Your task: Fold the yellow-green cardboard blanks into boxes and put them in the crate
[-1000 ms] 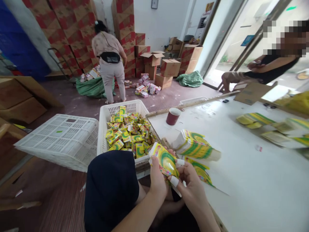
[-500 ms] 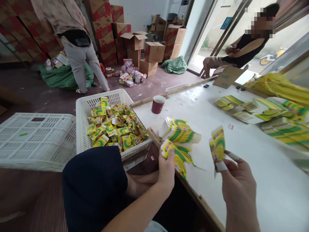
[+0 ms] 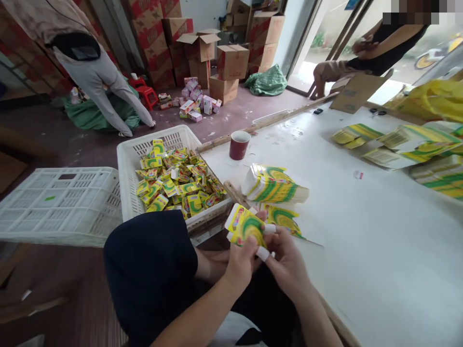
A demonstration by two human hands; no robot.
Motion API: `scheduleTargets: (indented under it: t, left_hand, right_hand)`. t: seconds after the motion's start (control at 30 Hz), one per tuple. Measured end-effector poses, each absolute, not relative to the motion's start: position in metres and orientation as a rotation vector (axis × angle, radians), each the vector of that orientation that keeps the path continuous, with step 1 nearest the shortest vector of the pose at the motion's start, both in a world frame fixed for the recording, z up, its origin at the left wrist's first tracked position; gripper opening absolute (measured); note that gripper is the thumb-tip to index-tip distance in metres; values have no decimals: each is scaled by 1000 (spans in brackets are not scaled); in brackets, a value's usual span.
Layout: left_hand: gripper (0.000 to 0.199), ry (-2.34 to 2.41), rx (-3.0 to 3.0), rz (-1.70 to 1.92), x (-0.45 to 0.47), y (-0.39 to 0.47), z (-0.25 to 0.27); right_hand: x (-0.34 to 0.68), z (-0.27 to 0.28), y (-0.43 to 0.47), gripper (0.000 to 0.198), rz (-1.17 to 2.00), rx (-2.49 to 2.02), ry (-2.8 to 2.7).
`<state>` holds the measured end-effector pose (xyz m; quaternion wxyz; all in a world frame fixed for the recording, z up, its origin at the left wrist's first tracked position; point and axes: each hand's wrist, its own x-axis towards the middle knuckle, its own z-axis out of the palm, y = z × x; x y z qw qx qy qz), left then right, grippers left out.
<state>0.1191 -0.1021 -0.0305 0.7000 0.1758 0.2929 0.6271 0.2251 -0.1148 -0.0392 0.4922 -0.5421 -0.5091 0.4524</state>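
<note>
By the white surface [image 3: 361, 241], a yellow carton [image 3: 246, 226] is gripped by the curled fingers [image 3: 249, 246] of the left hand [image 3: 240, 264] and pinched by the right hand's [image 3: 287, 265], while cardboard boxes [image 3: 232, 62] are stacked beyond.

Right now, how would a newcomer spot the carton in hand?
Find the white table on the right and the white crate left of it. By the crate's near right corner, the left hand holds a yellow-and-green carton. Unlike the heaped cartons inside the crate, it has white-tipped fingers at its edge.
</note>
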Motion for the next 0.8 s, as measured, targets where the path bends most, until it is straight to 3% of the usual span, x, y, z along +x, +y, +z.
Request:
scheduleTargets:
  t: [0.17,0.33,0.43,0.57,0.67,0.8]
  left_hand:
    - [46,703,41,1537,100,-88,-23]
    - [53,882,77,1623,81,-85,-32]
    - [57,960,296,1627,73,-88,-44]
    - [38,1094,569,1531,64,-95,-56]
    - [31,1191,609,1481,52,-95,-57]
    - [52,1219,752,1470,19,-91,-41]
  right_hand:
    - [182,-36,-117,33,1237,-1172,-1363]
    - [177,-43,-110,41,1541,-1085,-1339]
    - [180,-51,-100,31,1341,-1151,-1346]
    - [188,-51,-95,8,994,-1234,-1510]
    - [197,-45,-95,14,747,-1216,-1652]
    - [213,-34,-94,27,394,-1173,-1831]
